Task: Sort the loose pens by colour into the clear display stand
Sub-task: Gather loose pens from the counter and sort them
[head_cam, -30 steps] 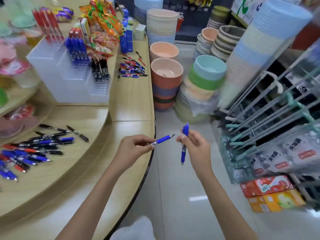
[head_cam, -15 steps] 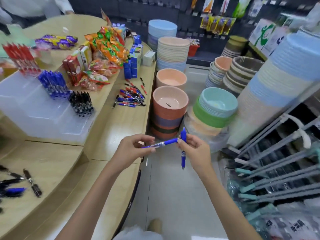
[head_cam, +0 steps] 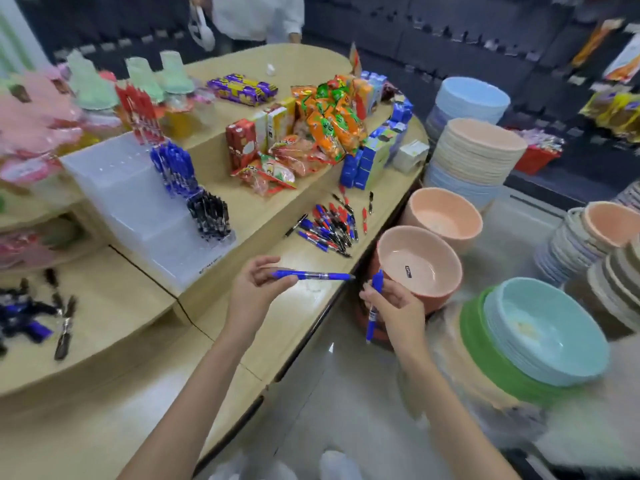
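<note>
**Two blue pens in hand, stand lies up and to the left**

Head view, the only one.

- The left hand (head_cam: pixel 254 292) pinches a blue pen (head_cam: pixel 318 276) by one end between thumb and fingertips. The pen lies almost level, with its free pointed end aimed right, away from the clear stand (head_cam: pixel 131 202).
- The right hand (head_cam: pixel 394 306) is curled round a second blue pen (head_cam: pixel 371 323), which is held near upright and sticks out above and below the fist.
- The stand sits on the counter (head_cam: pixel 242 341), beyond and left of both hands. The left hand is the nearer one.
- In the stand, the blue row (head_cam: pixel 175 171) is on the middle step. The red pens (head_cam: pixel 140 112) are on the step behind it and the black pens (head_cam: pixel 209 216) on the step in front.
- A loose mixed heap (head_cam: pixel 329 225) lies just right of the stand. A second heap (head_cam: pixel 24 317), blurred, lies left of the stand and nearer the viewer.

Judgement: both pens belong in the blue row. The level pen needs swinging to vertical before it can drop in. The upright one is already lined up but has farther to travel.
</note>
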